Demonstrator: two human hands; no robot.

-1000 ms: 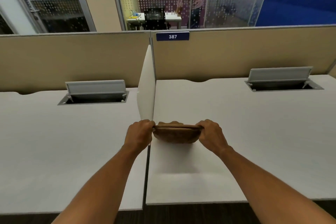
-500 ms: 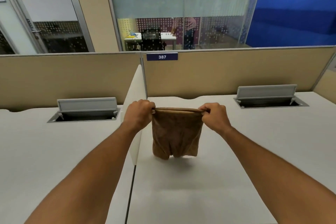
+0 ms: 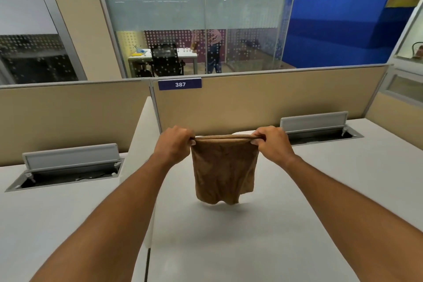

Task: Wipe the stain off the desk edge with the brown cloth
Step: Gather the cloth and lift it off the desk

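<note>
Two hands held the brown cloth (image 3: 223,171) up in the air over the desk (image 3: 240,236). The left hand (image 3: 174,144) was closed on the cloth's upper left corner, thumb and fingers pinched round the doubled top edge; the right hand (image 3: 271,142) gripped the upper right corner the same way. Between them the top edge ran taut and level, and the rest of the cloth hung down below the hands, folded double, its rumpled lower hem clear of the desk with a soft shadow under it.

Just to the left of the left hand a white divider panel (image 3: 140,135) stood upright between this desk and the neighbouring desk (image 3: 57,217). Beyond the right hand, and close behind it, an open grey cable hatch (image 3: 318,127) was set into the desk; a second cable hatch (image 3: 68,165) lay well to the left of the left hand on the neighbouring desk. Straight ahead of both hands rose a beige partition (image 3: 263,101) bearing a blue label reading 387 (image 3: 180,84). No stain could be made out on the desk.
</note>
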